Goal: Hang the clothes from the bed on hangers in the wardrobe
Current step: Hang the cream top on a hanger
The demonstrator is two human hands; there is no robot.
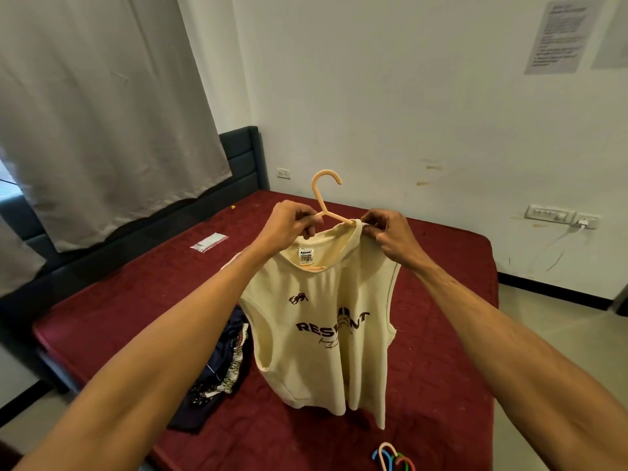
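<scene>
Cream sleeveless top [323, 338] held up over the bed [441, 334], hem hanging just above the maroon cover. Peach hanger [322, 195] inside it: hook and one sloping arm show, the rest is hidden in the fabric apart from a sliver through the neck opening.

Left hand [289, 227]: fingers [308, 227] curled at the base of the hook, left strap bunched under them. Right hand [389, 237]: fingers pinch the right strap against the arm's end.

Chest print broken by a fold, only "RES…NT" legible.

Dark patterned clothes [221, 365] heaped on the bed, left of the top, partly behind the forearm. Coloured spare hangers [390, 458] at the near edge, cut off by the frame. Small clear packet [208, 242] further left. Wall notices [557, 35] far right, text unreadable.
</scene>
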